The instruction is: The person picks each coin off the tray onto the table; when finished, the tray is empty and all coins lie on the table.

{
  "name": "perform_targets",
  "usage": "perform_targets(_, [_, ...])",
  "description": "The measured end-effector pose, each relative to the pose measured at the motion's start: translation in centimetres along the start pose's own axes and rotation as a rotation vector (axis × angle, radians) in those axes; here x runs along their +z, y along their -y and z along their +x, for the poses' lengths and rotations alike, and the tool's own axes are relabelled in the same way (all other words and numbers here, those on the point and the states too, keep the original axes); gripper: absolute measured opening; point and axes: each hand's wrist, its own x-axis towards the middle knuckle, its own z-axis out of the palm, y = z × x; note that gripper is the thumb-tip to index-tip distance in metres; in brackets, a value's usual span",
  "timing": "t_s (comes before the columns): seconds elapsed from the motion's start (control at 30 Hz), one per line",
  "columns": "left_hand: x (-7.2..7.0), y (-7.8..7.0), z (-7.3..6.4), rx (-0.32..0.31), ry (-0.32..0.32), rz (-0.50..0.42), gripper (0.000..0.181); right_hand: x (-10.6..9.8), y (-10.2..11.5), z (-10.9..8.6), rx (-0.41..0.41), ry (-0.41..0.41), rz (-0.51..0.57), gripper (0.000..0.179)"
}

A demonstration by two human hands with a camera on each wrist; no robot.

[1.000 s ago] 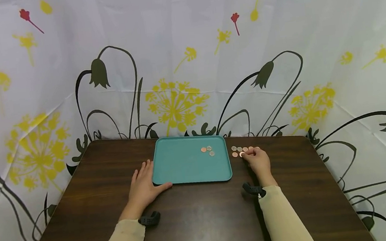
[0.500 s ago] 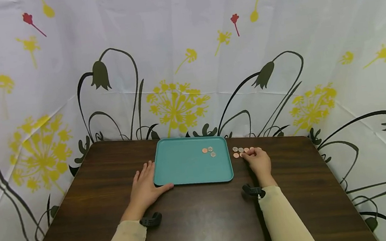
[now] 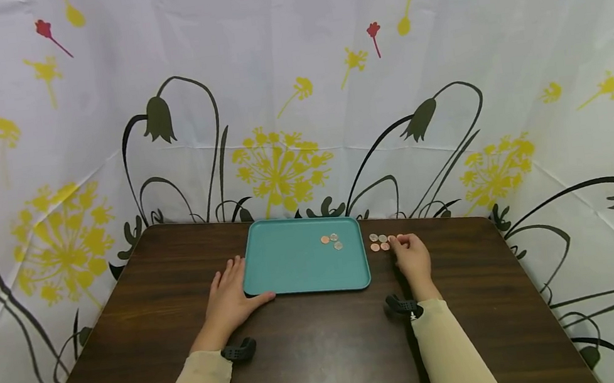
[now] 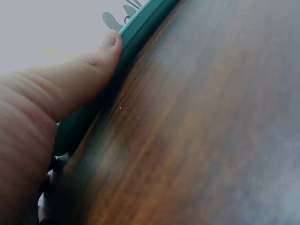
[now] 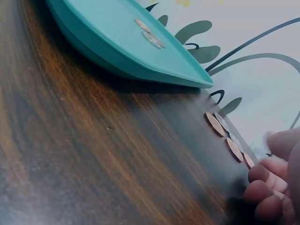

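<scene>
My left hand (image 3: 228, 298) rests at the near left corner of a teal tray (image 3: 293, 272), fingers along its left side and thumb on the front edge. In the left wrist view the thumb (image 4: 79, 77) lies against the tray's rim. Several copper and silver coins (image 3: 374, 247) lie in two rows on the table, right of the tray. My right hand (image 3: 414, 258) is at the right end of those rows, its fingertips close to a copper coin (image 5: 248, 160). Its fingers are bent, and whether they pinch a coin is hidden. Three coins (image 3: 325, 240) lie inside the tray.
The dark wooden table (image 3: 314, 355) reaches back to a white curtain (image 3: 267, 44) printed with flowers, close behind the tray. Black wrist bands (image 3: 240, 349) sit on both wrists.
My right hand has shifted slightly right along the coins, and the second copper coin of the near row shows whole now. The left hand and tray have stayed in place.
</scene>
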Motion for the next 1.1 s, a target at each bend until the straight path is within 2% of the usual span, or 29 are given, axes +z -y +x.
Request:
perform_targets(0.13, [-0.1, 0.1, -0.1, 0.0, -0.004, 0.002, 0.126, 0.1, -0.2, -0.2, 0.019, 0.002, 0.106, 0.041])
perform_targets(0.37, [-0.2, 0.1, -0.2, -0.006, 0.0, -0.005, 0.126, 0.2, 0.3, -0.9, 0.026, 0.04, 0.143, 0.037])
perform_targets(0.47, [-0.1, 0.2, -0.1, -0.005, 0.0, 0.001, 0.127, 0.5, 1.1, -1.7, -0.015, 0.029, 0.186, 0.028])
perform_targets(0.53, [-0.1, 0.2, -0.1, -0.007, 0.002, 0.004, 0.127, 1.0, 2.0, -2.5, -0.06, 0.05, 0.231, 0.022])
perform_targets(0.6, [-0.1, 0.2, -0.1, -0.006, 0.005, 0.005, 0.127, 1.8, 3.3, -3.3, -0.11, 0.125, 0.281, 0.022])
perform_targets(0.7, [-0.1, 0.1, -0.1, -0.002, 0.0, -0.003, 0.126, 3.2, 5.6, -4.3, -0.165, 0.305, 0.332, 0.032])
perform_targets(0.8, [-0.1, 0.1, 0.0, 0.001, -0.004, -0.007, 0.126, 4.9, 6.7, -4.6, -0.165, 0.421, 0.255, 0.044])
perform_targets(0.93, [0.0, 0.1, -0.1, -0.01, 0.008, -0.001, 0.127, 6.7, 6.3, -4.4, -0.11, 0.442, 0.072, 0.049])
perform_targets(1.0, [0.1, 0.0, -0.1, -0.011, 0.012, -0.004, 0.126, 6.9, 6.0, -4.3, -0.087, 0.445, 0.048, 0.05])
perform_targets(1.1, [0.0, 0.0, 0.1, -0.007, 0.007, -0.01, 0.125, 6.8, 5.8, -4.0, -0.071, 0.459, 0.079, 0.051])
